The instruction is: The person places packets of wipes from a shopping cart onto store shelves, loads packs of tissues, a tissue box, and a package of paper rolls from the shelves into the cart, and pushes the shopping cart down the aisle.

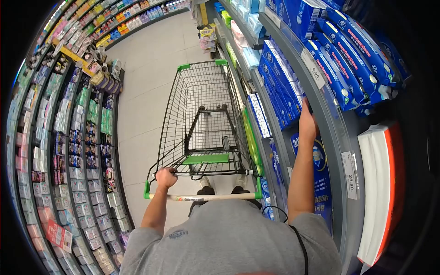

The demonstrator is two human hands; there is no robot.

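My left hand (166,177) is closed around the wire rim of a shopping cart (215,158), just ahead of its pale push handle (206,197). The cart has a black wire basket with green corners, and no goods show in it. On the right, my right hand (308,123) reaches into a shelf, beside a stack of blue tissue packs (280,87). Its fingertips lie close to the end of the stack, partly hidden; I cannot tell whether they grip a pack. Below that forearm is a blue package with white lettering (323,183).
Blue wipe-style packs (350,59) fill the upper right shelf, with a 6.90 price tag (315,68) on its edge. A white and orange package (378,192) stands lower right. Shelves of small packets (82,183) line the left. Tiled floor (142,91) runs ahead.
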